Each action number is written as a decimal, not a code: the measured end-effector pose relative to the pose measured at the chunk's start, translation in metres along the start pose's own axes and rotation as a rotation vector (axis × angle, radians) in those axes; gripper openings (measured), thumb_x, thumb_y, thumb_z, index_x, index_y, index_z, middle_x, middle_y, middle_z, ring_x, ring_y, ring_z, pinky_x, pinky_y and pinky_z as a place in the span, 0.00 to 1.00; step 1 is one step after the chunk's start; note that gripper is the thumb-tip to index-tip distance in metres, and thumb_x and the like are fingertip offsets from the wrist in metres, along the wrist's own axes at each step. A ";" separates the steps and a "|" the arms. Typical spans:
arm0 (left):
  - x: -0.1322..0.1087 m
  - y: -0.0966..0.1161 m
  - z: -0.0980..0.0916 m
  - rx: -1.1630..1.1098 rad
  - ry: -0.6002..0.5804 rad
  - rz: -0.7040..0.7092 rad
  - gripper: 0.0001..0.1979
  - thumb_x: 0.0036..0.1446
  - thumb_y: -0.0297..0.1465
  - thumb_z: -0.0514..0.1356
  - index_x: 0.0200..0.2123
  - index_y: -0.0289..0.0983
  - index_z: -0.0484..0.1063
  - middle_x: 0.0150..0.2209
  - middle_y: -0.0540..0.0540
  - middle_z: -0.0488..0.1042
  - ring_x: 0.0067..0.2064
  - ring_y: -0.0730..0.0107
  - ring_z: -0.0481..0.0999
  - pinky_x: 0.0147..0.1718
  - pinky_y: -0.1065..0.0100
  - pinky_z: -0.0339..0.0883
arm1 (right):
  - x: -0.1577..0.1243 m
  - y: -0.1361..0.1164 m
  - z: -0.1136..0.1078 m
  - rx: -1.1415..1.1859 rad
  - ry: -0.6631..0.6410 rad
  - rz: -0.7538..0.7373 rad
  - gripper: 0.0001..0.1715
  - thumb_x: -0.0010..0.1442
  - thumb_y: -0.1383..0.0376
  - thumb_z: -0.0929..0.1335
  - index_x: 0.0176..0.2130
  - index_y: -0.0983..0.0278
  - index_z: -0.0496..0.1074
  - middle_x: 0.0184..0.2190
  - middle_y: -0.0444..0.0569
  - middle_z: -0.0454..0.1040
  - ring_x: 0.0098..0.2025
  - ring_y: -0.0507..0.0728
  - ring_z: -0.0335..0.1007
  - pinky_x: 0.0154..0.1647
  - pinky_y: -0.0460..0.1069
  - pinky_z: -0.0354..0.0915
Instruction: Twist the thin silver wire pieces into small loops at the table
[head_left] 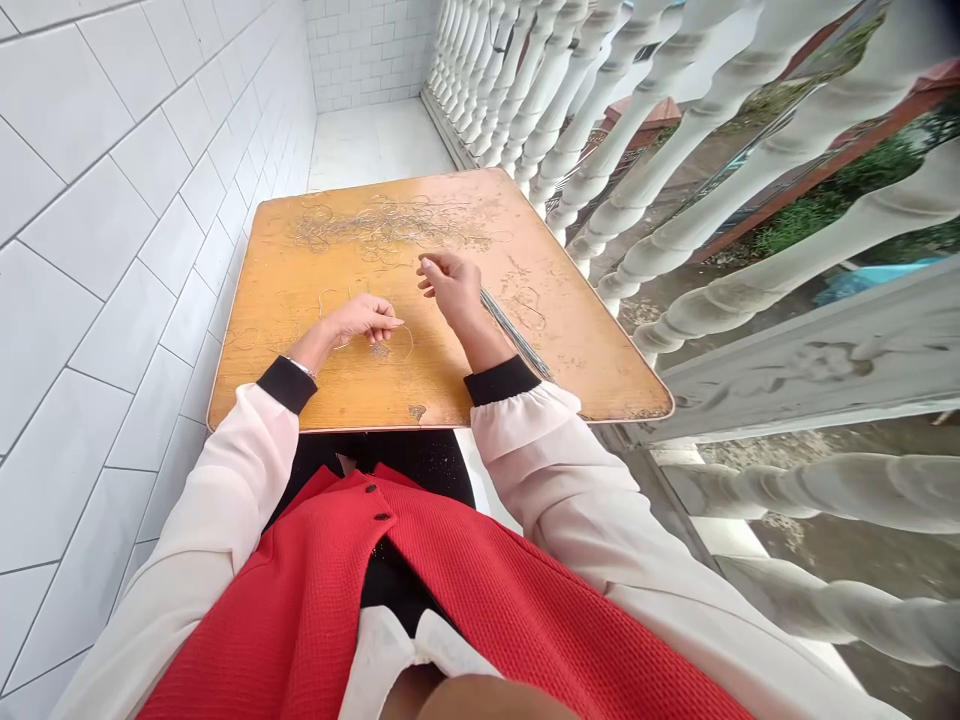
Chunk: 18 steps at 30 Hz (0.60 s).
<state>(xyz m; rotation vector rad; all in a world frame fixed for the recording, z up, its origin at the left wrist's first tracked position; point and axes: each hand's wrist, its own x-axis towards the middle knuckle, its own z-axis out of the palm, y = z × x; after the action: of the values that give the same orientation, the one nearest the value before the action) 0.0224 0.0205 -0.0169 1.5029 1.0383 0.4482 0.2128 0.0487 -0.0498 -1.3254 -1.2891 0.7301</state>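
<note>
My left hand (365, 318) is closed in a pinch above the wooden table, thumb and forefinger together on a thin wire (410, 343) that curves down from the fingertips. Below it lies a small silvery heap (379, 350) of bits too small to name. A little farther off and to the right, my right hand (450, 280) is raised with its fingers curled inward; whatever is between them, if anything, is too small to see. Beneath my right forearm a bundle of straight grey wires (517, 335) rests on the tabletop. Several fine curved strands lie around my left hand.
A loose tangle of thin wires (382, 222) spreads across the far part of the wooden table (300, 385). A white tiled wall (135, 240) runs along the left. White balusters (705, 110) line the right side, close to the table's edge.
</note>
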 end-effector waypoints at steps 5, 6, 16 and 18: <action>-0.002 -0.001 0.005 0.004 -0.051 -0.003 0.19 0.65 0.17 0.63 0.21 0.32 0.70 0.17 0.52 0.72 0.17 0.84 0.69 0.20 0.77 0.61 | -0.003 0.004 0.001 -0.245 -0.006 -0.107 0.08 0.64 0.67 0.70 0.31 0.62 0.77 0.27 0.46 0.78 0.30 0.56 0.77 0.39 0.51 0.73; -0.003 -0.001 0.006 0.003 -0.053 -0.005 0.19 0.65 0.17 0.62 0.21 0.32 0.70 0.17 0.52 0.72 0.17 0.84 0.69 0.20 0.77 0.61 | -0.004 0.003 0.000 -0.256 -0.005 -0.116 0.10 0.63 0.68 0.70 0.29 0.62 0.76 0.26 0.45 0.78 0.29 0.55 0.77 0.38 0.50 0.73; -0.002 -0.001 0.010 0.000 0.011 0.010 0.21 0.64 0.16 0.63 0.19 0.32 0.68 0.16 0.52 0.70 0.16 0.85 0.66 0.20 0.75 0.57 | -0.014 -0.009 -0.005 -0.106 -0.046 -0.051 0.15 0.63 0.63 0.73 0.26 0.59 0.69 0.27 0.46 0.75 0.38 0.57 0.77 0.38 0.49 0.70; -0.002 0.001 0.013 -0.021 0.062 0.033 0.21 0.64 0.16 0.62 0.19 0.33 0.67 0.16 0.53 0.69 0.17 0.85 0.66 0.21 0.76 0.56 | -0.013 -0.008 -0.004 -0.073 -0.062 0.010 0.15 0.64 0.64 0.73 0.27 0.59 0.69 0.28 0.47 0.76 0.42 0.59 0.78 0.39 0.49 0.71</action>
<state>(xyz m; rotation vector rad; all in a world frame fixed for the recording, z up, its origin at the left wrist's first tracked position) 0.0317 0.0113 -0.0182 1.4970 1.0553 0.5303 0.2116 0.0337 -0.0449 -1.3781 -1.3701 0.7423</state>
